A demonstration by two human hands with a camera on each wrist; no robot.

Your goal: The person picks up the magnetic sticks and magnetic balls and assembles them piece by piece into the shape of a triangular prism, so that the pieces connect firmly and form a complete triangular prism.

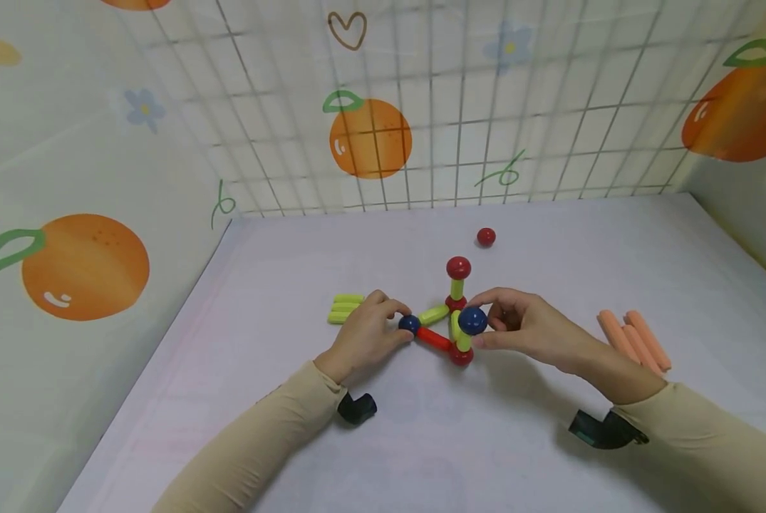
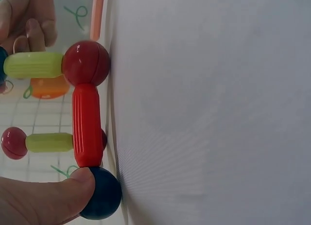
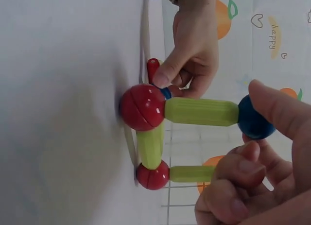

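Note:
Balls and ribbed rods form a triangular frame. My left hand (image 1: 370, 328) pinches the blue ball (image 2: 104, 193) at its left corner, between thumb and fingers. A red rod (image 1: 434, 338) runs from that ball toward the front red ball (image 3: 142, 107). Its end shows bare in the right wrist view, so I cannot tell whether it touches the red ball. On this red ball stands a yellow-green rod (image 3: 201, 112) topped by another blue ball (image 1: 472, 320), which my right hand (image 1: 524, 328) pinches. The back corner carries an upright yellow-green rod (image 1: 457, 288) with a red ball (image 1: 458, 268) on top.
A loose red ball (image 1: 486, 237) lies behind the frame. Several yellow-green rods (image 1: 340, 312) rest beside my left hand, partly covered by it. Several orange rods (image 1: 633, 338) lie at the right. A patterned cloth wall (image 1: 280, 128) rises behind the white table (image 1: 421, 449).

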